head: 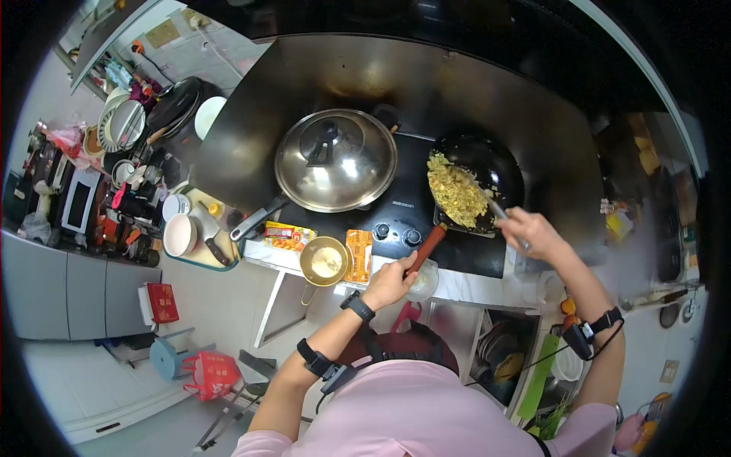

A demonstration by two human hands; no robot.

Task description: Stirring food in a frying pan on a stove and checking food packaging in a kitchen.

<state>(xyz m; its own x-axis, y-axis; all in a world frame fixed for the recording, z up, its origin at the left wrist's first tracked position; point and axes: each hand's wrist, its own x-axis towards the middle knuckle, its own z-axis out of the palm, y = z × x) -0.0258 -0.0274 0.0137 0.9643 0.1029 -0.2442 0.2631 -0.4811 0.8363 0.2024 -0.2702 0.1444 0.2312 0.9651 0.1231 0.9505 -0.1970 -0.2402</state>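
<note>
A black wok (502, 165) stands on the right burner, with chopped yellow food (457, 191) with green bits heaped on its left side. My left hand (391, 281) grips the wok's reddish-brown wooden handle (427, 250). In my right hand (532, 233) is a metal spatula (495, 207), its far end among the food. On the left burner a large steel pan is covered by a domed lid (342, 177). A gold-coloured metal bowl (324, 261) with pale contents rests at the counter edge, between a yellow-red packet (285, 235) and an orange packet (359, 256).
A glass bowl (424, 283) sits at the counter's front edge under the wok handle. To the left, a tray (197, 264) holds a cleaver (207, 227), a pink bowl (180, 235) and a small white container. The lidded pan's black handle (257, 220) points towards that tray.
</note>
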